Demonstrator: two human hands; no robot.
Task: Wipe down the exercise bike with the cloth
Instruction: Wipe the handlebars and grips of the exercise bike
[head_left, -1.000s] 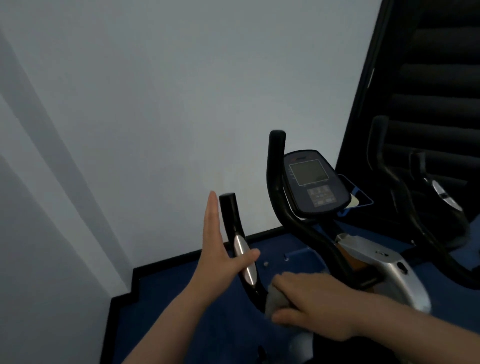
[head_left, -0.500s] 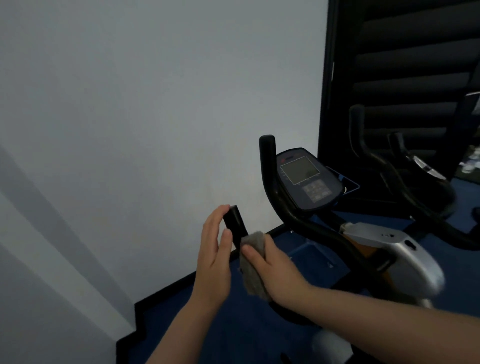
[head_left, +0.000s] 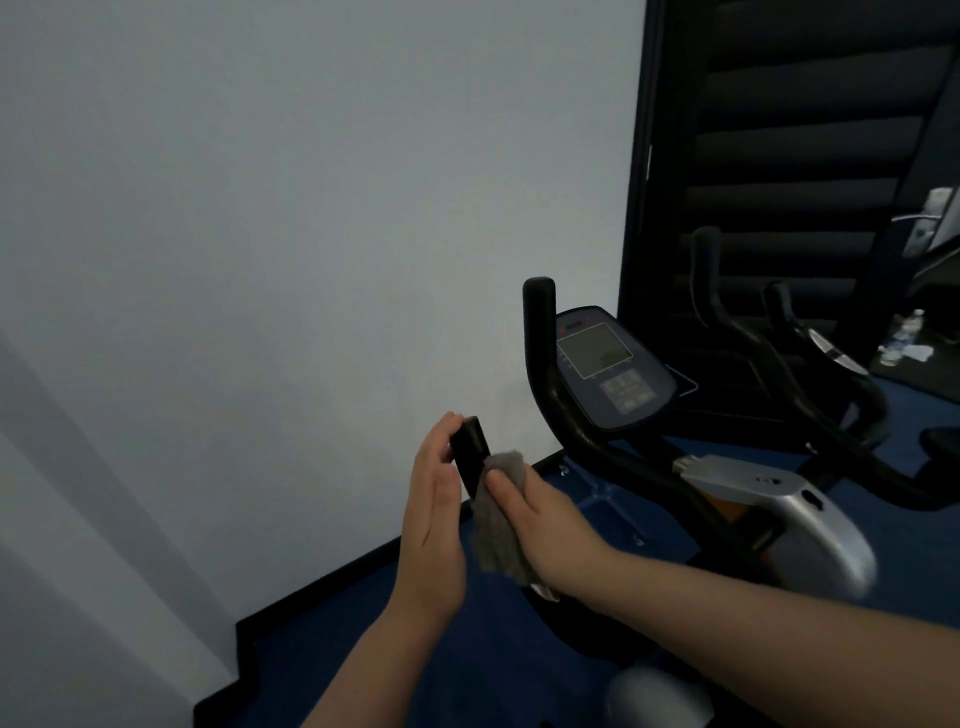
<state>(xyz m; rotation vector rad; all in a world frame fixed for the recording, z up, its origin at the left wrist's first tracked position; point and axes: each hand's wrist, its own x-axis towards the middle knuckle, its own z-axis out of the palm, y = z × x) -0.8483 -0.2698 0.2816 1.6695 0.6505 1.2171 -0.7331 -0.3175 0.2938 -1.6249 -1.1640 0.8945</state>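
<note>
The exercise bike (head_left: 789, 506) stands in front of me, black with a silver body and a console (head_left: 608, 369) between its handlebars. My left hand (head_left: 434, 519) holds the upper end of the near left handlebar (head_left: 470, 449), fingertips curled over its tip. Just below, my right hand (head_left: 543, 519) grips a grey cloth (head_left: 498, 540) wrapped around the same handlebar. The cloth and my hands hide the lower part of that bar. The other handlebar (head_left: 540, 332) rises free beside the console.
A white wall (head_left: 311, 234) runs close on the left, with black skirting (head_left: 322, 582) along the blue floor (head_left: 467, 649). A second black bike (head_left: 810, 364) stands at the right before a dark slatted panel. A water bottle (head_left: 905, 332) is on the floor far right.
My right hand slid the cloth up the left handlebar from its lower bend to near the top. My left hand went from flat beside the bar to curled over its tip.
</note>
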